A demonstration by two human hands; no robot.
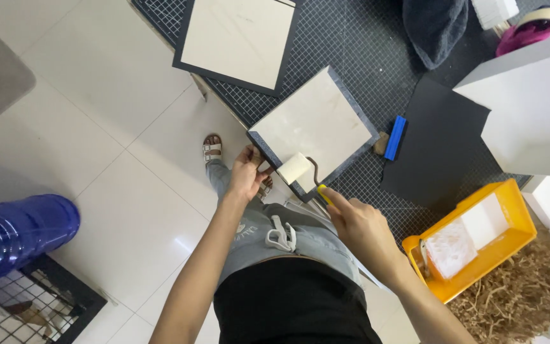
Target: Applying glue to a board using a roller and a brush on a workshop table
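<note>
The right hand [363, 224] grips the yellow handle of a small paint roller [295, 168], fingers wrapped around it with the index finger laid along the top. The roller's white sleeve rests on the near corner of a dark-edged cream board [316, 124]; its long axis runs up and to the right, parallel to the board's near right edge — the bent wire shank leads back to the handle. The left hand [247, 173] pinches the board's near left edge between thumb and fingers. The board overhangs the near edge of the gridded cutting mat [351, 44]. A yellow paint tray [479, 239] sits toward the mat's near right corner.
</note>
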